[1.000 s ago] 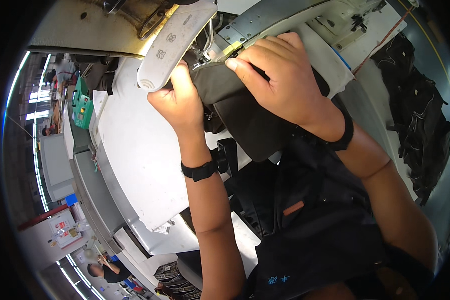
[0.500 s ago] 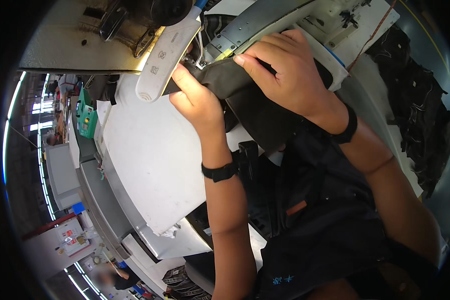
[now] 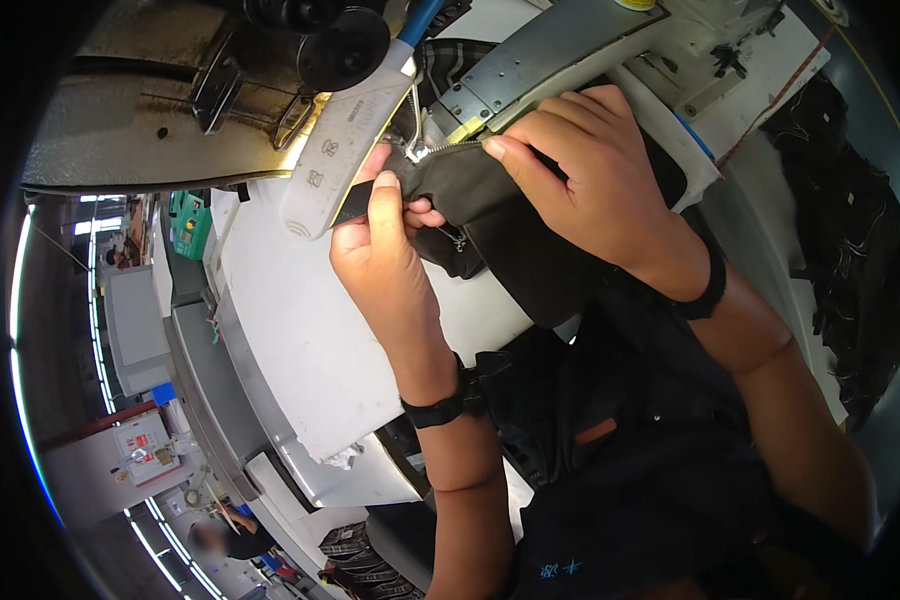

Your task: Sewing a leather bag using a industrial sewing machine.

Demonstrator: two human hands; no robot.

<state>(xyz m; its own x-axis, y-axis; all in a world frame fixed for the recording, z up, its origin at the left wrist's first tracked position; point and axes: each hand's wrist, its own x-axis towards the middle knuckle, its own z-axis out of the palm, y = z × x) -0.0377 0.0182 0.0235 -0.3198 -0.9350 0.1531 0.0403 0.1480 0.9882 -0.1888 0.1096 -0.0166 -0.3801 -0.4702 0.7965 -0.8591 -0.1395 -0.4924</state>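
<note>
A dark cloth piece with a metal-toothed zipper lies under the needle area of a sewing machine. Left of the needle, my left hand pinches the cloth's edge between thumb and fingers. Just below those fingers hangs a small metal zipper part. My right hand is closed over the cloth to the right, its thumb tip at the zipper's edge. The right fingertips are partly hidden. A white control panel covers part of the cloth beside my left hand.
Around the machine spreads a white worktable. Dark cloth pieces lie at the far right. A green box stands at the left. Another person is farther off at the lower left.
My left hand has drawn back from beside the needle and turned, its thumb now on top of the cloth. My right hand keeps its hold. The whole view has shifted slightly.
</note>
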